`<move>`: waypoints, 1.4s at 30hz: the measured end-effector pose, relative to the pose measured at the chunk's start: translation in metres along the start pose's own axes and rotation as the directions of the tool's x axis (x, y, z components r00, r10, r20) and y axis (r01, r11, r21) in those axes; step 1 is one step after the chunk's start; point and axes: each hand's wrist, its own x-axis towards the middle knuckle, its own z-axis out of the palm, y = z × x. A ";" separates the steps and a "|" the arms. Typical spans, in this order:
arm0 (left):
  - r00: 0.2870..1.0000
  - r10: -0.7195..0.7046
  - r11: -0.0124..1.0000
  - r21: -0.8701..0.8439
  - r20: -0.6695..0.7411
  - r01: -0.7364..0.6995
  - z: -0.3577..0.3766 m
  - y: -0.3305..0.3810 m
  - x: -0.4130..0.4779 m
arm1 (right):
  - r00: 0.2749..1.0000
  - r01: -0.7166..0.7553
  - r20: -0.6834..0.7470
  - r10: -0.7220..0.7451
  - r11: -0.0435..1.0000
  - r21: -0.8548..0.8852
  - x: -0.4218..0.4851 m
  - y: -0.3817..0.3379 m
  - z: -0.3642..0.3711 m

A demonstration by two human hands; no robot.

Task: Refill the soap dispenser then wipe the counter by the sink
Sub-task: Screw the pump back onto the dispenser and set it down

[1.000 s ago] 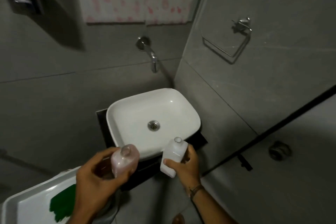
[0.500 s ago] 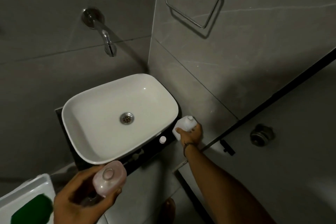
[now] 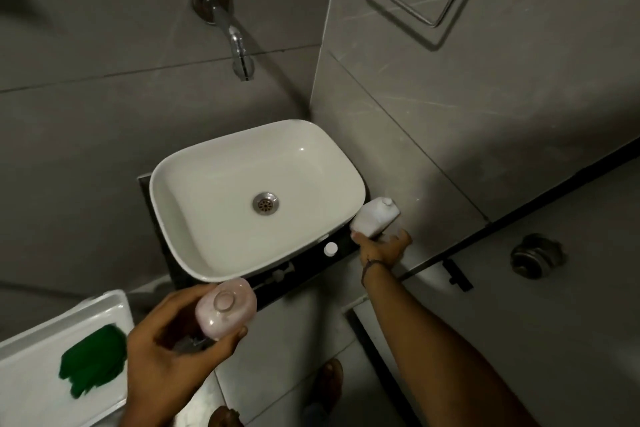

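A pale pink soap dispenser bottle [image 3: 227,313] with its top open and no pump is upright in my left hand [image 3: 173,354], in front of the white sink [image 3: 194,232]. My right hand [image 3: 381,248] reaches to the counter's right corner. Its thumb and fingers are around the base of a white refill bottle [image 3: 375,218] that stands there against the wall. A small white cap [image 3: 330,248] and the pump head [image 3: 278,275] lie on the dark counter [image 3: 311,265] in front of the sink.
A green cloth [image 3: 91,369] lies on a white ceramic surface [image 3: 31,392] at lower left. A chrome tap [image 3: 239,45] juts from the wall above the sink. A towel ring [image 3: 415,0] hangs on the right wall. A floor drain [image 3: 533,255] is at right.
My right hand carried the white refill bottle from in front of the sink to the counter's right corner. My left hand kept the pink bottle. The view tilted down and moved closer.
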 end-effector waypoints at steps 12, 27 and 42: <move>0.997 -0.005 0.999 0.041 -0.075 0.008 -0.048 -0.020 -0.014 | 0.930 -0.084 0.254 0.265 0.827 -0.557 -0.137 0.076 0.059; 0.984 0.000 0.999 0.053 -0.180 0.009 -0.103 -0.016 -0.001 | 0.865 -0.056 0.480 0.148 0.978 -0.200 -0.180 -0.001 -0.003; 0.974 0.035 0.999 0.027 -0.224 -0.029 -0.125 0.019 0.028 | 0.312 0.529 0.690 -0.654 0.722 0.445 -0.335 -0.196 0.038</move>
